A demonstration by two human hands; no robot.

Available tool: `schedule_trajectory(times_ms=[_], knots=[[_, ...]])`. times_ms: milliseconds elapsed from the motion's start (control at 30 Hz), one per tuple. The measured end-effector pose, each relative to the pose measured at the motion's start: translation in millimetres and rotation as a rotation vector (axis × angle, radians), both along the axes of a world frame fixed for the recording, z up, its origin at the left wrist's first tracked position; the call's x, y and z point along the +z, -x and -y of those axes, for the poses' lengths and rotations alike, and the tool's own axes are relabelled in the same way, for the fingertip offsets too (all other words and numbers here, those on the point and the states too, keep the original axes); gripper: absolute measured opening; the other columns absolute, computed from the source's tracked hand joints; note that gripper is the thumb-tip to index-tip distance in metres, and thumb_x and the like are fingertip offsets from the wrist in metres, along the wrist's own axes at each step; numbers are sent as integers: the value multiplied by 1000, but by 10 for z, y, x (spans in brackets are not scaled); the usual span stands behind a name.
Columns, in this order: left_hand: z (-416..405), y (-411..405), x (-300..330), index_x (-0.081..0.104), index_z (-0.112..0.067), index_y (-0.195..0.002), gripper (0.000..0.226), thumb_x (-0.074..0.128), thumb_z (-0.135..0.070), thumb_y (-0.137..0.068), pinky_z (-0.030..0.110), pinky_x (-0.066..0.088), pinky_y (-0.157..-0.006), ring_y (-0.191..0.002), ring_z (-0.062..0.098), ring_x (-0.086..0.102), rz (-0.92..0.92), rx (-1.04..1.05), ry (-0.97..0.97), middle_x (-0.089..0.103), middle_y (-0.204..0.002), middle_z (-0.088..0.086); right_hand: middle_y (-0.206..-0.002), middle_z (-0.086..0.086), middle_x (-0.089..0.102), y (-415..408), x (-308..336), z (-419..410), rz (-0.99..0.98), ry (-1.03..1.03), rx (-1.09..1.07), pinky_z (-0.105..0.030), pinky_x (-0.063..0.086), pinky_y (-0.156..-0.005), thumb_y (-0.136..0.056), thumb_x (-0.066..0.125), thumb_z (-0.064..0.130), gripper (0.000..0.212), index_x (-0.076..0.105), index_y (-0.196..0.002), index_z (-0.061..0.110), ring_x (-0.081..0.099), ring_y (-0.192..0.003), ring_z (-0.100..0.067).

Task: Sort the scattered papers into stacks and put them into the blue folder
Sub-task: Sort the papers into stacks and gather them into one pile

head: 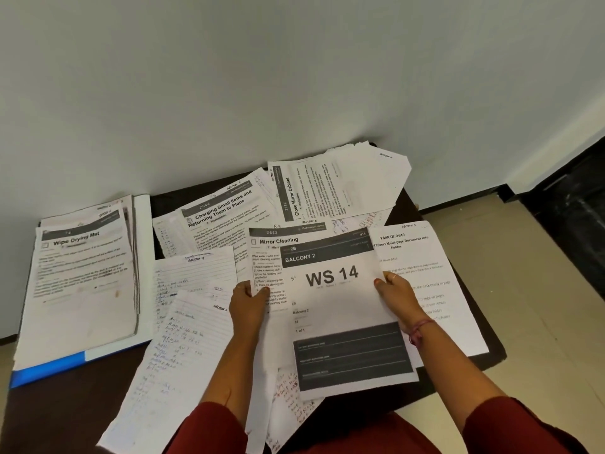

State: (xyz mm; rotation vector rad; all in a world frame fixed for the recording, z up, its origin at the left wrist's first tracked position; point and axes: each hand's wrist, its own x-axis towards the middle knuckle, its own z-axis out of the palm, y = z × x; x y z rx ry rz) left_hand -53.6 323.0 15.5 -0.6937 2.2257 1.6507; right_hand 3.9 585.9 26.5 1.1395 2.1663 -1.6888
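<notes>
Head view, from the desk's left edge: one open blue plastic folder lies at the left edge of the dark brown desk, mostly hidden under a stack of printed white sheets whose top page reads "Wipe Drying Mat"; the sheets beneath cannot be counted. Toward the middle, two lined handwritten pages overlap, their script too small to read. Behind them lies a sheet headed "Charging Small Items and Returning Them to Place". The left hand pinches the "Mirror Cleaning" page, its fingers tucked under the paper; the right hand grips the "BALCONY 2 / WS 14" sheet. "Close Mirror Cabinet" lies at the back edge. Rightmost, "TASK ID: 3649" overhangs the right edge.
</notes>
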Motion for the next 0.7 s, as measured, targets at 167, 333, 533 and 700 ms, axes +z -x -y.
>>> schedule_trajectory(times_ms=[167, 333, 533, 700], knots=[[32, 46, 18, 50, -10, -119, 49, 73, -3, -77, 41, 41, -102, -111, 25, 52, -76, -27, 162, 57, -119, 9, -110, -6, 62, 88, 18, 133, 17, 41, -38, -28, 43, -84, -99, 44, 9, 26, 61, -118, 5, 57, -97, -20], [-25, 4, 88, 55, -10, -122, 42, 70, -12, -83, 41, 38, -104, -117, 27, 48, -218, -71, 202, 51, -122, 9, -113, -2, 61, 147, 51, 215, -29, 50, -55, -27, 42, -88, -99, 45, 10, 28, 58, -123, 6, 55, -100, -18], [-268, -106, 157, 50, -20, -109, 23, 63, -21, -91, 33, 46, -90, -105, 20, 56, 36, -120, -108, 58, -108, 0, -118, -6, 64, 100, 86, 158, -33, 26, -50, -29, 46, -90, -99, 46, 13, 28, 60, -123, 6, 59, -104, -21], [-444, -211, 82, 48, -15, -121, 37, 63, -9, -87, 40, 53, -91, -102, 22, 62, 138, -165, -139, 62, -112, 1, -130, -2, 57, -58, 72, -47, -9, -69, -61, -32, 43, -98, -98, 49, 17, 34, 53, -131, 7, 53, -114, -22]])
